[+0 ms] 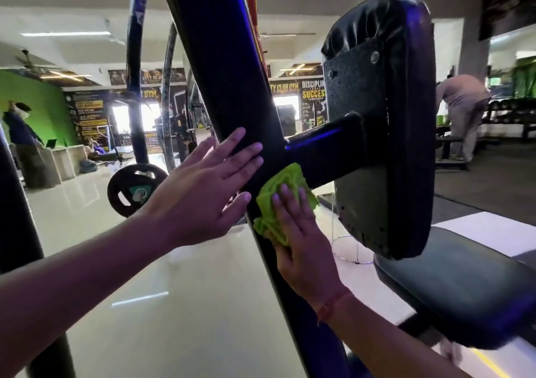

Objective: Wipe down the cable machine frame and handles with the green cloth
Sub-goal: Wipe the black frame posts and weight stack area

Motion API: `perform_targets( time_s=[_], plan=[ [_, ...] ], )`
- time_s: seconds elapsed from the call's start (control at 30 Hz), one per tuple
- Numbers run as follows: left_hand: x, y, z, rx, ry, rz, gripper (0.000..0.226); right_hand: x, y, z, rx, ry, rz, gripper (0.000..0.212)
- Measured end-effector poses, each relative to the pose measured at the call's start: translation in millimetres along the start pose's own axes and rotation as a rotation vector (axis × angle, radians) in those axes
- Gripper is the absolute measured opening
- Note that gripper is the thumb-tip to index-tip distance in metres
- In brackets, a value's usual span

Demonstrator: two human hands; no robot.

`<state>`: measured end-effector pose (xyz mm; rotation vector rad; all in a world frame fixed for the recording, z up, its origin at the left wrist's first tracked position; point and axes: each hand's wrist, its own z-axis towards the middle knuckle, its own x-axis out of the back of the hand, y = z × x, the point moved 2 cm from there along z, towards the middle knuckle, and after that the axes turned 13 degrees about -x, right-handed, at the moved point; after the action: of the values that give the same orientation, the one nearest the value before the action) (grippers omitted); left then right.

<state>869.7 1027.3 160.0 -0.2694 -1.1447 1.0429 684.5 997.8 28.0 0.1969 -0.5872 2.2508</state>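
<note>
A thick black frame post [220,67] slants through the middle of the view. From it a short arm [322,151] runs right to a black back pad [385,133]. My left hand [203,192] lies flat with straight fingers against the post's left side. Just below the joint, my right hand [295,232] presses the crumpled green cloth [282,192] onto the post, fingers spread over the cloth.
A black padded seat [452,287] sits low at the right. A weight plate [136,192] hangs on a bar behind the post, over a glossy pale floor [174,305]. Another upright [17,218] stands at the left edge. A person [464,110] bends at the far right; another [20,133] stands far left.
</note>
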Motion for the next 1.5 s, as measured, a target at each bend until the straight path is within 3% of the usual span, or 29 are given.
perform_targets(
  time_s=[0.07,0.2,0.33,0.47,0.53,0.63,0.7,0.77,0.83,0.93,1.0,1.07,1.17,1.2,1.27,1.37,1.4,1.5],
  plan=[
    [-6,8,-3,-0.003,-0.002,0.0,0.06,-8,2,-12,0.124,-0.056,-0.02,0.065],
    [-13,18,-6,-0.012,-0.015,-0.007,0.057,-15,26,-54,-0.301,0.029,0.122,0.088],
    [-22,31,-11,-0.071,-0.085,-0.004,0.055,-31,6,-81,-0.359,0.02,0.123,0.081],
    [-24,38,-12,-0.021,-0.046,-0.09,0.054,-34,4,-97,-0.452,-0.033,0.152,0.083],
    [-28,47,-14,-0.008,-0.043,-0.113,0.054,-37,20,-142,-0.62,-0.005,0.226,0.088],
    [-46,72,-22,-0.081,-0.115,-0.106,0.055,-45,22,-173,-0.915,0.129,0.333,0.074],
    [-61,88,-28,-0.117,-0.162,-0.113,0.055,-54,8,-161,-0.84,0.15,0.327,0.07],
    [-73,100,-32,-0.129,-0.19,-0.12,0.054,-63,-6,-157,-0.633,0.021,0.281,0.074],
    [-81,110,-35,-0.154,-0.215,-0.112,0.053,-74,7,-181,-0.606,-0.025,0.256,0.077],
    [-92,122,-40,-0.198,-0.249,-0.09,0.053,-82,43,-237,-1.069,0.204,0.344,0.072],
    [-98,129,-42,-0.211,-0.262,-0.081,0.054,-90,46,-243,-1.32,0.263,0.416,0.069],
    [-104,135,-42,-0.207,-0.271,-0.085,0.055,-94,37,-227,-1.234,0.295,0.438,0.069],
    [-113,145,-39,-0.193,-0.276,-0.101,0.056,-89,29,-219,-0.806,0.212,0.36,0.069],
    [-117,150,-39,-0.191,-0.275,-0.112,0.057,-88,36,-229,-0.761,0.18,0.329,0.07],
    [-127,163,-42,-0.198,-0.276,-0.14,0.057,-89,62,-265,-0.992,0.181,0.345,0.068],
    [-148,189,-50,-0.23,-0.31,-0.173,0.059,-94,96,-305,-1.614,0.07,0.361,0.063],
    [-156,199,-53,-0.234,-0.327,-0.18,0.06,-95,101,-309,-1.658,0.032,0.332,0.063],
    [-175,224,-57,-0.216,-0.354,-0.211,0.06,-91,102,-317,-1.389,0.032,0.318,0.066]
  ],
)
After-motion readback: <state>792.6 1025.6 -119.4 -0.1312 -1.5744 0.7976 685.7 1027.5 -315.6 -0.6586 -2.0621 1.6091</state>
